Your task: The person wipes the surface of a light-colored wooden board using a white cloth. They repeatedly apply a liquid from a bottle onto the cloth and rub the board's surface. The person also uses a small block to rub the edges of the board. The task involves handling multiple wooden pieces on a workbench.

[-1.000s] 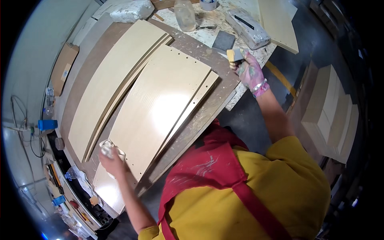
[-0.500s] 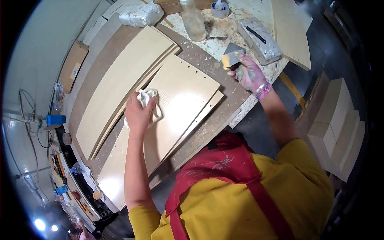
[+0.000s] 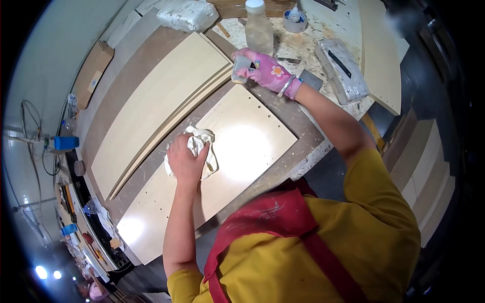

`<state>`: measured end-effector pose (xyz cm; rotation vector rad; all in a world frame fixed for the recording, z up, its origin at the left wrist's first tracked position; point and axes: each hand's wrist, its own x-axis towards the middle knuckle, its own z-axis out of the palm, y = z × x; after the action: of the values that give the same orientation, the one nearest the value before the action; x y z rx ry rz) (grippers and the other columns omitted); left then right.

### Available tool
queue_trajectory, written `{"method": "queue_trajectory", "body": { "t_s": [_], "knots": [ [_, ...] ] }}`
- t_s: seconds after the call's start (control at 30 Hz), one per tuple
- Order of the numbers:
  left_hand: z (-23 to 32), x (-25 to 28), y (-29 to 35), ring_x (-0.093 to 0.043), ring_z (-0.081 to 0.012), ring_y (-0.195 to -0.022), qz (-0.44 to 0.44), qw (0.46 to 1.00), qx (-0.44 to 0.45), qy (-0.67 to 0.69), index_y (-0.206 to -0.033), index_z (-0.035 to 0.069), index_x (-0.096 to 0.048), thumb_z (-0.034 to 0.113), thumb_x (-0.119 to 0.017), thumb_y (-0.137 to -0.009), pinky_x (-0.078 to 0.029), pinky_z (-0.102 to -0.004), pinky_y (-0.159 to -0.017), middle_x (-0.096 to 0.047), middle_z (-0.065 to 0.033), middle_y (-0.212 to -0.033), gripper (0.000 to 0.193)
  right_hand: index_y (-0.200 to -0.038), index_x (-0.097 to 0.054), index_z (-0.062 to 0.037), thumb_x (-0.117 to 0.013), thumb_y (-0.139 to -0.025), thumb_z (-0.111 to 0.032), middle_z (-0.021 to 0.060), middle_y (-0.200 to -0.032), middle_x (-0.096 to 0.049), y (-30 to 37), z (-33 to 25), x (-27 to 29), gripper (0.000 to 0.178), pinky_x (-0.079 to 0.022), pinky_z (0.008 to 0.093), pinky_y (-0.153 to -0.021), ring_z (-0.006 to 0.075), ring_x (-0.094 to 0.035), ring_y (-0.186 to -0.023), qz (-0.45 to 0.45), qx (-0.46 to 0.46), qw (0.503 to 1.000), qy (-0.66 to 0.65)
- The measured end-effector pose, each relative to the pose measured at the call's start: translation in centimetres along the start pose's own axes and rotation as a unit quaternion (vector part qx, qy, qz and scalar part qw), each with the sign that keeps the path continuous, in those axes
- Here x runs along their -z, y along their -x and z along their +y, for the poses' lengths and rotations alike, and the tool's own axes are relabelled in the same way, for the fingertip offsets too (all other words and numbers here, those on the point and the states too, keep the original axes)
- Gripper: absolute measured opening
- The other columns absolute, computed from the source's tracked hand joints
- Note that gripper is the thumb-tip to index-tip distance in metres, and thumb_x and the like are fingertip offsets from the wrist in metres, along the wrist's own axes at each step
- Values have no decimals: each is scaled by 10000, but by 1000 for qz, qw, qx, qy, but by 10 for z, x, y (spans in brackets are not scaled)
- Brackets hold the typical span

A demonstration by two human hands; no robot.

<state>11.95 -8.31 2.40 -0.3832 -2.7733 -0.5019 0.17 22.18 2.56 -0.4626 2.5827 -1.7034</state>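
Note:
My bare left hand is closed over a crumpled white cloth, which lies pressed against the pale wooden panel. Several small holes run along the panel's far right edge and lower left part. In my right hand, which wears a pink flowered glove, is a small grey flat piece with rounded corners; its kind is unclear. That hand hovers by the panel's far corner, near the end of the curved wooden boards stacked alongside.
A clear plastic bottle, a tape roll and a wrapped block with a black knife on it stand on the stained tabletop at the back. A grey square plate lies behind my right wrist. More boards are stacked at right.
My right hand has come left and turned palm down, carrying the grey piece toward the panel's far corner. The cloth stays under my left hand. The lower panel's edge no longer shows.

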Motion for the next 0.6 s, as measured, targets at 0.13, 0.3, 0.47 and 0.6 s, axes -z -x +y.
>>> {"method": "queue_trajectory", "body": {
  "t_s": [0.13,0.3,0.47,0.6],
  "knots": [
    [0,2,-1,-589,-318,-892,-2,1000,4,9,-977,69,-582,248,-796,-678,-432,-411,-786,-621,-106,-968,409,-1292,-510,-94,-654,-863,-290,136,-1116,-633,11,6,1,493,-475,345,-896,236,-621,-1016,-44,4,998,46],
    [-1,1,-2,-591,-324,-885,10,1000,-10,-5,-975,73,-583,244,-798,-671,-432,-411,-783,-619,-110,-957,410,-1278,-539,-117,-644,-846,-279,146,-1103,-648,21,-3,23,473,-488,334,-867,241,-631,-977,-82,42,995,22],
    [-2,1,-4,-593,-325,-886,-2,1000,-5,11,-978,70,-582,236,-798,-671,-432,-415,-784,-621,-109,-959,410,-1276,-542,-86,-627,-876,-183,87,-1151,-619,-5,8,-1,421,-454,296,-907,158,-583,-1033,-77,6,995,-57],
    [-1,1,-1,-594,-328,-885,0,1000,1,12,-980,68,-582,227,-797,-671,-435,-417,-780,-625,-108,-959,409,-1243,-555,-77,-629,-869,-234,91,-1140,-632,26,5,13,412,-464,304,-898,184,-603,-1029,-103,10,994,19]
  ]
}}
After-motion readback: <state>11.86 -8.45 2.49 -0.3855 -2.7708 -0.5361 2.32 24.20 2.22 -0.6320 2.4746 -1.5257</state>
